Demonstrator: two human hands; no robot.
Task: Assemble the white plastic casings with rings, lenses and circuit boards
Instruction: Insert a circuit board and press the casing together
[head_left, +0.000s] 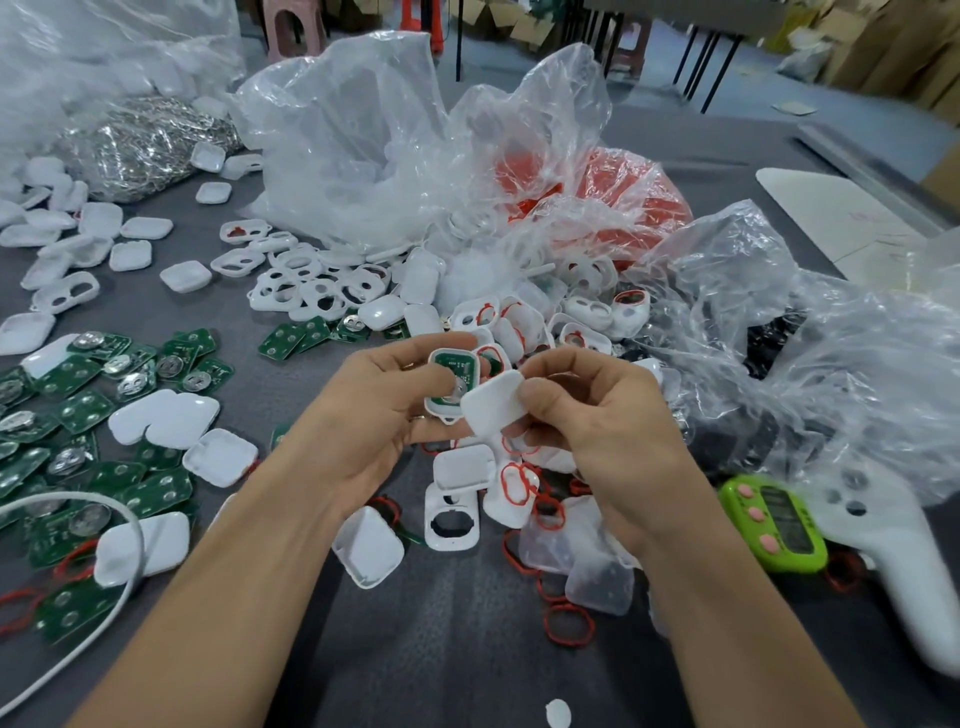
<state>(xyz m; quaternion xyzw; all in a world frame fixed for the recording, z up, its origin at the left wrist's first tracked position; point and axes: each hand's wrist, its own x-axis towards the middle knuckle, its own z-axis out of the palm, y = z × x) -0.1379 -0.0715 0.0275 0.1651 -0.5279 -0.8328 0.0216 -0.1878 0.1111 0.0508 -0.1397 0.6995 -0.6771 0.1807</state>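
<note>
Casing gripped in left hand; right hand pinches cover.

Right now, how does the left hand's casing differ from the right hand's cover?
The casing half in the left hand holds a green circuit board; the cover in the right hand shows only plain white. The cover sits in front, hiding the casing half's lower right corner. Both are white plastic.

Circuit boards lie left, casings behind, timer right.

Left grip and right grip meet, seemingly curled.
</note>
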